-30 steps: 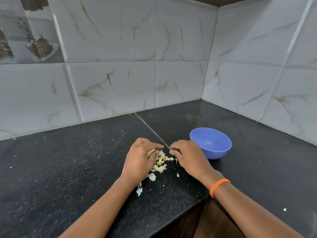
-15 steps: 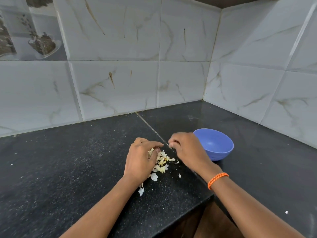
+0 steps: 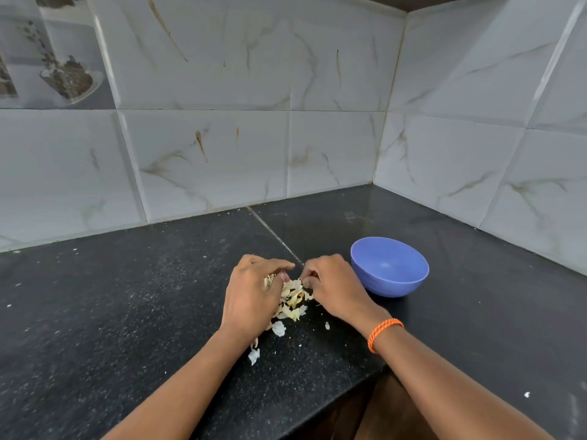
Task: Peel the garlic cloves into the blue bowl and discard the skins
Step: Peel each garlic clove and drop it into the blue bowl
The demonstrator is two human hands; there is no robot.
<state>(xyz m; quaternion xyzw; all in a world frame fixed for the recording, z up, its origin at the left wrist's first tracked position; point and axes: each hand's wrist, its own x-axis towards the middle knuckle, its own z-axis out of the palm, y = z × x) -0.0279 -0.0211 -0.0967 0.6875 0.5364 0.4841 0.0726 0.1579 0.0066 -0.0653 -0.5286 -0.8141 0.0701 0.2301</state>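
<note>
A pile of pale garlic skins (image 3: 293, 296) lies on the black counter (image 3: 127, 312) between my two hands. My left hand (image 3: 254, 296) curls over the pile's left side, with skins showing under its fingers. From the right, my right hand (image 3: 330, 287) reaches in with bent fingers whose tips pinch into the pile. Just right of that hand stands the blue bowl (image 3: 390, 281), upright; the part of its inside that I see holds nothing. No whole clove is visible; the hands hide part of the pile.
Loose skin flakes (image 3: 279, 328) lie nearer me on the counter, another flake (image 3: 254, 355) sits by my left wrist. Tiled walls (image 3: 317, 138) close the corner behind and to the right. The counter's front edge (image 3: 333, 395) runs below my forearms.
My right hand lifted toward the bowl's rim half a second ago and has come back down onto the pile. The left hand stayed on the skins.
</note>
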